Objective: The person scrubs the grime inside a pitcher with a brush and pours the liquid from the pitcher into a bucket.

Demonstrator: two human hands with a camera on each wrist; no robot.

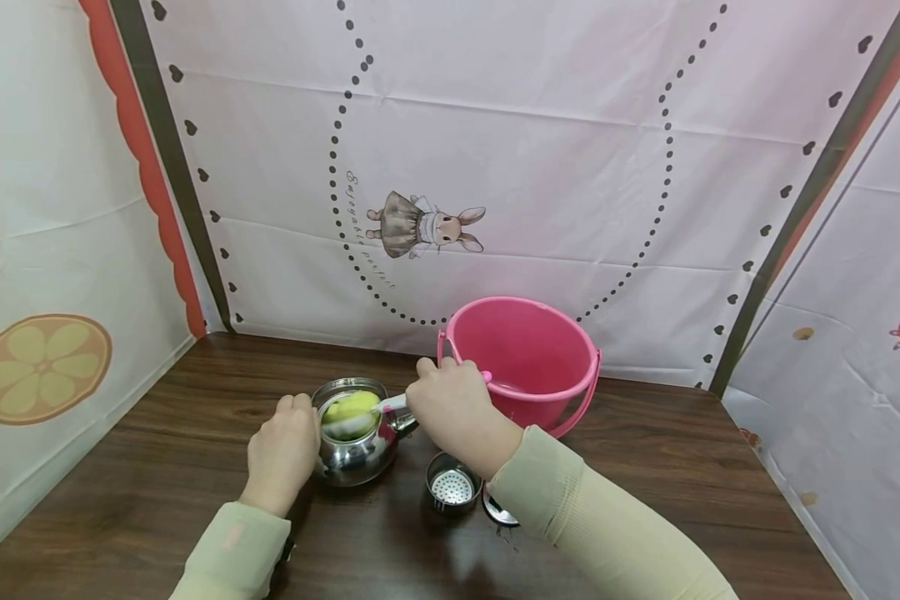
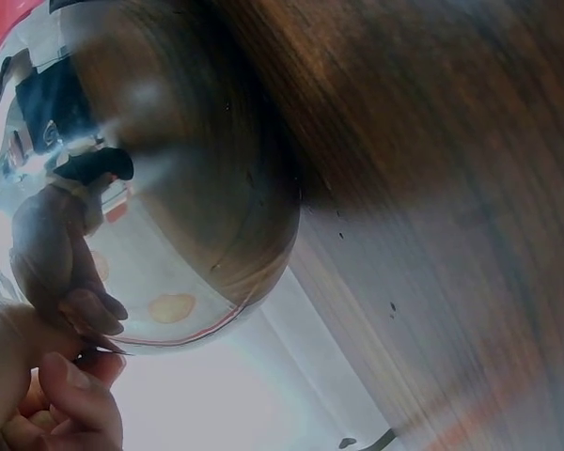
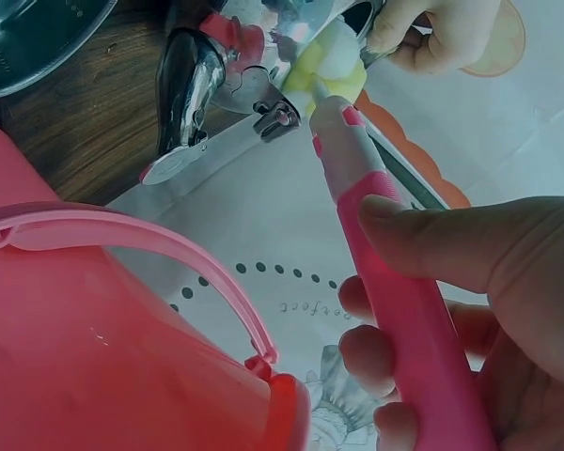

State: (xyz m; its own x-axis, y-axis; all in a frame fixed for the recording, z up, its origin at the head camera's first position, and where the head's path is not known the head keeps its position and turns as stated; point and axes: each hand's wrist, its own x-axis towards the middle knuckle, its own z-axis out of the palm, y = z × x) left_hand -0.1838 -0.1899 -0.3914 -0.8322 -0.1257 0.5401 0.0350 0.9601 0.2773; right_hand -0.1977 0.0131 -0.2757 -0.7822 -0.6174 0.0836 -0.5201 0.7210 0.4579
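A shiny metal teapot (image 1: 354,463) stands lidless on the dark wooden table. My left hand (image 1: 283,450) grips its rim on the left, fingers curled; in the left wrist view the fingers (image 2: 80,395) pinch at the edge beside the mirrored body. With my right hand (image 1: 457,412) I hold a sponge brush by its pink handle (image 3: 404,310), thumb along the top and fingers wrapped beneath. Its yellow and white sponge head (image 1: 354,407) sits in the teapot's mouth, partly inside. The teapot's handle (image 3: 188,89) points toward the right hand.
A pink bucket (image 1: 521,400) with its handle hanging down stands behind and right of the right hand. Nearer the front are a metal strainer cup (image 1: 452,487) and a round metal lid (image 1: 500,510), partly hidden by the right arm. Printed cloth walls enclose the table.
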